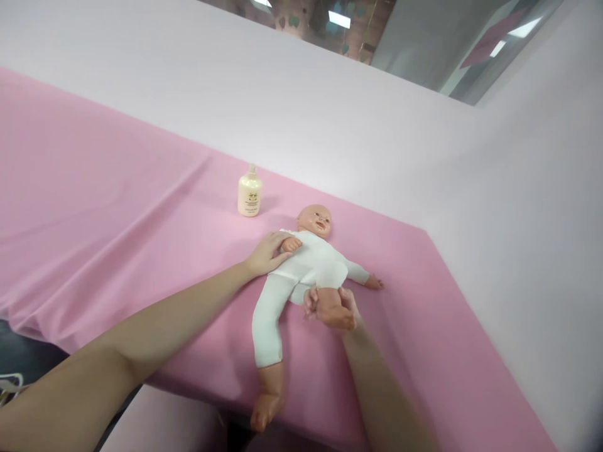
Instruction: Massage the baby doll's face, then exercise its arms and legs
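Observation:
A baby doll [306, 260] in a white bodysuit lies on its back on the pink-covered table [188, 213]. My left hand [267, 254] rests at the doll's side, its fingers around the doll's arm near the small fist. Around the doll's raised lower leg [330, 307] is my right hand [349, 307], with fingertips showing on both sides of it. The doll's other leg stretches down to the table's front edge, and its far arm lies out to the right.
A cream pump bottle [249, 196] stands upright behind my left hand. White walls [282, 107] meet behind and right of the table, with a window [405, 44] above. Folds run through the pink cover at left.

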The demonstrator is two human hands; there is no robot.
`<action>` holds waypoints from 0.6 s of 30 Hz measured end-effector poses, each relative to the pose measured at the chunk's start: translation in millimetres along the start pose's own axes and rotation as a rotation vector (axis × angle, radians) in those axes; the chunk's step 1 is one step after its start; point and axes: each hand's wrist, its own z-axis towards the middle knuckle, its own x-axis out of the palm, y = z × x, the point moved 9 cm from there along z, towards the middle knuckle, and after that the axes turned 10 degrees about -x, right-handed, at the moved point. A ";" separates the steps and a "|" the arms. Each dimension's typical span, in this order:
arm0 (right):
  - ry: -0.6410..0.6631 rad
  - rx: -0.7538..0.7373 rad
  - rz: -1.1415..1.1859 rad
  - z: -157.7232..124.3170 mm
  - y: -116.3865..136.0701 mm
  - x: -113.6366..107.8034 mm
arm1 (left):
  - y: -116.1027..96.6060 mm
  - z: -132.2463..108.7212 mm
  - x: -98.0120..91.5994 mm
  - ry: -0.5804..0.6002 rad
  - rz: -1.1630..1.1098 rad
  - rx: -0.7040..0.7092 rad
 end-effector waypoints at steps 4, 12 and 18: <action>-0.129 -0.038 0.053 6.0 9.5 -19.1 | -4.4 -2.1 5.1 0.083 0.065 0.052; -0.195 -0.043 -0.038 7.5 4.4 -48.5 | -15.0 -4.8 9.1 0.104 0.010 0.066; -0.245 -0.048 -0.123 8.5 8.5 -44.3 | -8.6 -1.5 2.5 0.050 -0.078 -0.039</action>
